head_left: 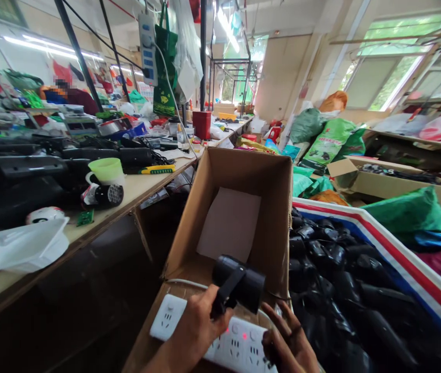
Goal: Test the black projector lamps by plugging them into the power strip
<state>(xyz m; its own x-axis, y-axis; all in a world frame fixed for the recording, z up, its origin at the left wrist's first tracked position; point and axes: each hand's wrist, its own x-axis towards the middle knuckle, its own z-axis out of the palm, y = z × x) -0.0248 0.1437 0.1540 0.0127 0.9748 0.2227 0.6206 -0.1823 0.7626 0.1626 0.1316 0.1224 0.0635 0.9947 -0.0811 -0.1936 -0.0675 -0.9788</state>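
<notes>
Apparently mid-handling, pinching a black cylindrical fixture (251, 287) by its bracket (231, 286) in the left hand (197, 324) above a near white power strip (169, 310), with right hand (293, 342) half-curled, grip impossible to tell, and needing steady support for any next move

Smooth white plastic was seen on the power strip (235, 346), plain brown cardboard on the box (191, 228), matt paper inside.
</notes>
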